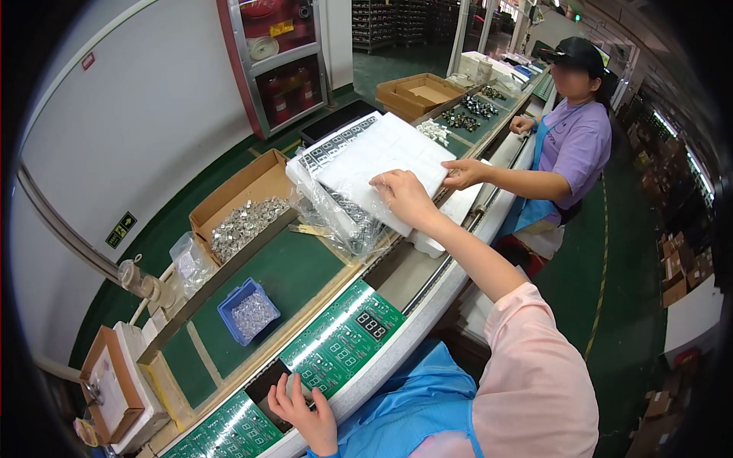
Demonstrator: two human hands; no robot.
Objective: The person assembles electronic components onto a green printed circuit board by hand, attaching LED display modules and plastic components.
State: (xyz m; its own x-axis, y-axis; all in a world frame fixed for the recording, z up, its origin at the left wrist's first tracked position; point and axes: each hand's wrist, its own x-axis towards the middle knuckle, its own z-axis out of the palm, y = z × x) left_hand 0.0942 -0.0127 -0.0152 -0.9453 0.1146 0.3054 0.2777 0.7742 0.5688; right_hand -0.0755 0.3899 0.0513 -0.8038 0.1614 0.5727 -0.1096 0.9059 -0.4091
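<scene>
Foam sheet [374,156]: upper centre; my right hand [408,200] lies on it, grasp I can't tell;
Green circuit board [347,336]: lower centre; my left hand [305,412] at its edge, fingers loosely spread;
Blue bin [241,294]: lower left; clear bits [254,314] inside;
Cardboard box [237,187]: left of centre; silvery pieces [246,229] inside.

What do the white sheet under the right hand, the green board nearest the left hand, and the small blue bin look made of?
White sheet: probably plastic foam; matte, flat, uniformly white.
Green board: likely rigid circuit-board laminate, glossy; light streak, printed white outlines.
Blue bin: likely moulded plastic; solid colour, opaque walls.
</scene>
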